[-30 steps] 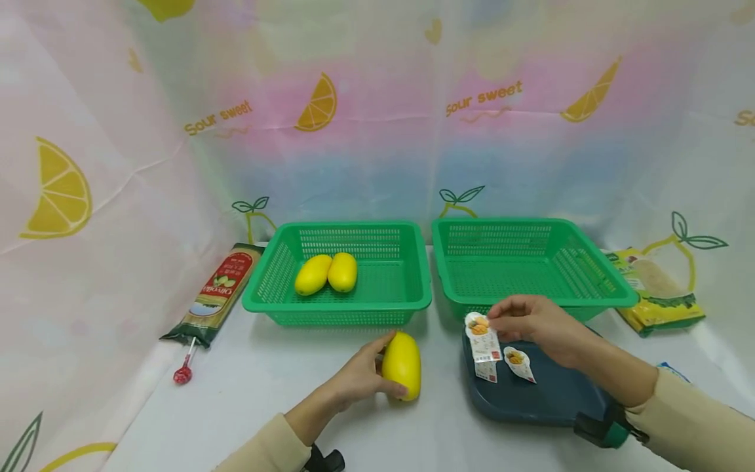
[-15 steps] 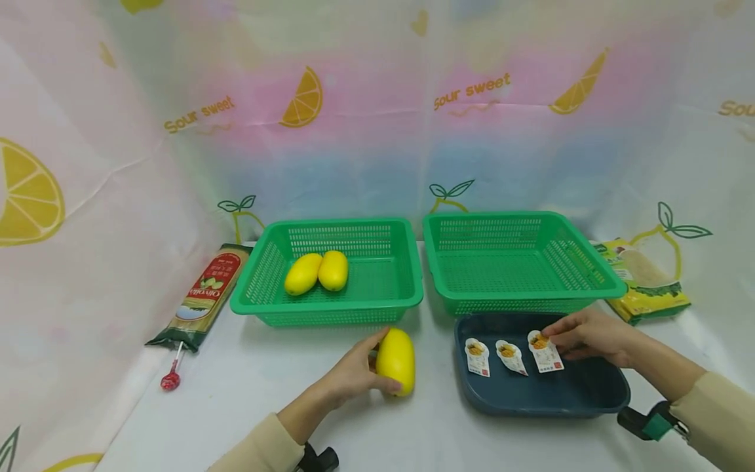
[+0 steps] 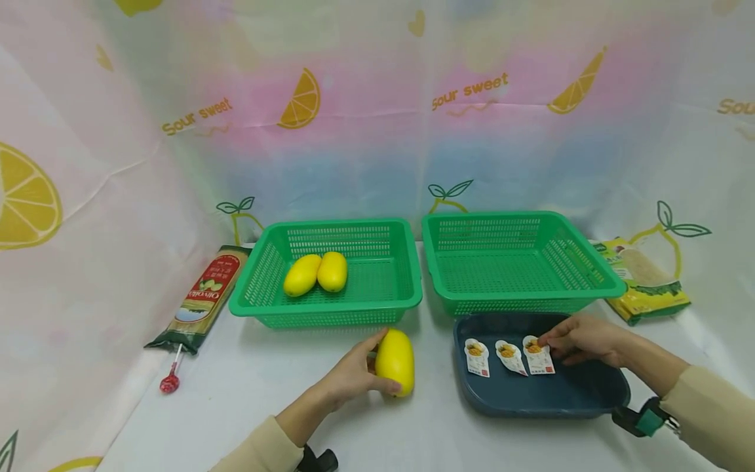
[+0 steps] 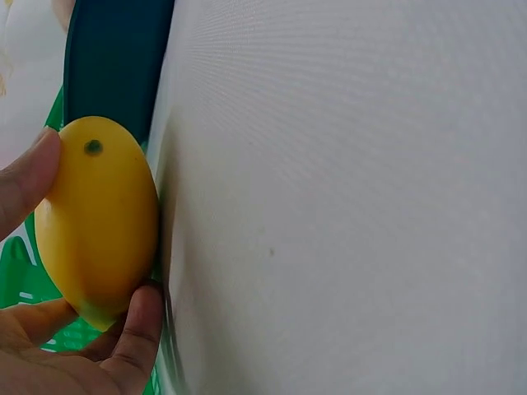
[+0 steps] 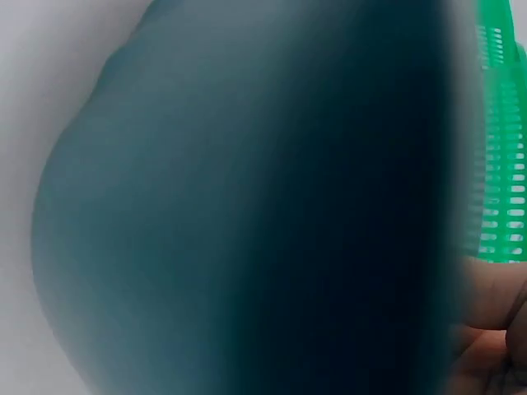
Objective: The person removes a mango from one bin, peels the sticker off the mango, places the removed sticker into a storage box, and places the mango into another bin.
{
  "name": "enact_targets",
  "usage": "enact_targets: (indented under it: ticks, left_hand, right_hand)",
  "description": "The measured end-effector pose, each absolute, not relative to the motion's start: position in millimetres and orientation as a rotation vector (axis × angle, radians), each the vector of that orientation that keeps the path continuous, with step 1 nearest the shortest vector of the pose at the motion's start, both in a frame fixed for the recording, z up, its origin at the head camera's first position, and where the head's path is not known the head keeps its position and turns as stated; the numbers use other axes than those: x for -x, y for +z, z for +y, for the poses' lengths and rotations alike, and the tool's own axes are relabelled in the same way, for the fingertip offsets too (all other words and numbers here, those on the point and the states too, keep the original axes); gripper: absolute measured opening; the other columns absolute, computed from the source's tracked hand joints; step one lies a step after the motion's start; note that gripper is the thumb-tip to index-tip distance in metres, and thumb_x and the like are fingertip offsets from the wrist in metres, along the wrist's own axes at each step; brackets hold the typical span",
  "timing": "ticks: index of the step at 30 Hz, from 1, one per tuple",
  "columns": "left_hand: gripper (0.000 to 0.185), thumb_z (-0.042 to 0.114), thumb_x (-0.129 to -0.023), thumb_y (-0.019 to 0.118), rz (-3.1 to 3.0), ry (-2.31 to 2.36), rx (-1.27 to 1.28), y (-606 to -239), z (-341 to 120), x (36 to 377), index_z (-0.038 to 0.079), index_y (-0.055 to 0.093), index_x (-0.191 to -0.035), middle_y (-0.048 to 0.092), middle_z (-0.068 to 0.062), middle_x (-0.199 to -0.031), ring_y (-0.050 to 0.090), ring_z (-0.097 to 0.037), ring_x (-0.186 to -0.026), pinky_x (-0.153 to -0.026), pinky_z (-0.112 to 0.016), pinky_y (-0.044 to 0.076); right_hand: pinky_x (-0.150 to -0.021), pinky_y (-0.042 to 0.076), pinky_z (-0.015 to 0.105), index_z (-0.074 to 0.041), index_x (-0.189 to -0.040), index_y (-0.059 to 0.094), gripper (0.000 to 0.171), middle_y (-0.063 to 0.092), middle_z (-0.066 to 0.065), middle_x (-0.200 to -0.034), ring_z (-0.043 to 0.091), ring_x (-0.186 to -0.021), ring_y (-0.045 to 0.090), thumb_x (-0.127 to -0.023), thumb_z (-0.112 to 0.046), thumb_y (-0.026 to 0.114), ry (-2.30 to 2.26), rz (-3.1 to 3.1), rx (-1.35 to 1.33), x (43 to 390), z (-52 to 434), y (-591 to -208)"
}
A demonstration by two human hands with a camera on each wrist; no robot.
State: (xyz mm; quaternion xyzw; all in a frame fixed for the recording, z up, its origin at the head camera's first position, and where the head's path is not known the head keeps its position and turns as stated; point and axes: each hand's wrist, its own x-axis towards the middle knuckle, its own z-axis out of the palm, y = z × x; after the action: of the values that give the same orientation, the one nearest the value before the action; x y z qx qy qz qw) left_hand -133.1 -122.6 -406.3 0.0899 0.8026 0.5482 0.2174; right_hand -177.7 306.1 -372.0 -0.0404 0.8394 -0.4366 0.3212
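Note:
My left hand (image 3: 377,367) grips a yellow mango (image 3: 396,357) that rests on the white table in front of the left green basket (image 3: 324,308). The left wrist view shows the mango (image 4: 99,218) held between thumb and fingers (image 4: 136,337). My right hand (image 3: 545,341) pinches the top of a small printed packet (image 3: 539,357) lying in the dark blue tray (image 3: 566,390). Two more packets (image 3: 476,357) (image 3: 510,358) lie in a row to its left. In the right wrist view only the blurred tray (image 5: 247,206) and a strip of green basket (image 5: 498,164) show.
The left basket holds two mangoes (image 3: 302,275) (image 3: 333,271). The right green basket (image 3: 531,292) holds nothing. A pasta packet (image 3: 200,298) and a red lollipop (image 3: 170,378) lie at the left, a yellow-green bag (image 3: 645,278) at the right. Printed curtains enclose the table.
My right hand carried a packet from the tray's left side to the right and laid it down as the third in the row. The left hand and mango stayed put.

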Motion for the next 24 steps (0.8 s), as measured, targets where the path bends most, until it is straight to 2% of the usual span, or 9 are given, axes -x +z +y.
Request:
enact_targets:
  ticks: [6,13,24]
  left_hand:
    - [0.105,0.012,-0.074,0.086,2.216,1.527,-0.249,-406,-123,133,0.006,0.021,-0.157,0.036,-0.018,-0.154,0.049,-0.033,-0.124,-0.102,-0.050,0.046]
    - [0.106,0.013,-0.074,0.086,2.215,1.533,-0.245,-406,-123,133,0.006,0.021,-0.157,0.037,-0.018,-0.154,0.050,-0.033,-0.124,-0.102,-0.050,0.046]
    - [0.106,0.014,-0.074,0.087,2.221,1.534,-0.244,-407,-123,133,0.007,0.021,-0.157,0.038,-0.018,-0.153,0.051,-0.032,-0.122,-0.101,-0.049,0.047]
  right_hand:
    - [-0.083,0.057,0.040,0.015,-0.125,0.058,0.035,0.059,0.030,-0.128,0.022,-0.101,0.060,-0.100,-0.008,0.050,-1.027,2.278,0.147,177,302,-371]
    - [-0.082,0.057,0.041,0.014,-0.127,0.056,0.035,0.056,0.032,-0.129,0.030,-0.108,0.060,-0.100,-0.007,0.050,-0.920,2.305,0.154,177,296,-369]
    - [-0.074,0.055,0.036,0.015,-0.130,0.053,0.038,0.059,0.022,-0.118,0.022,-0.093,0.052,-0.099,-0.006,0.051,-0.896,2.318,0.118,176,292,-372]
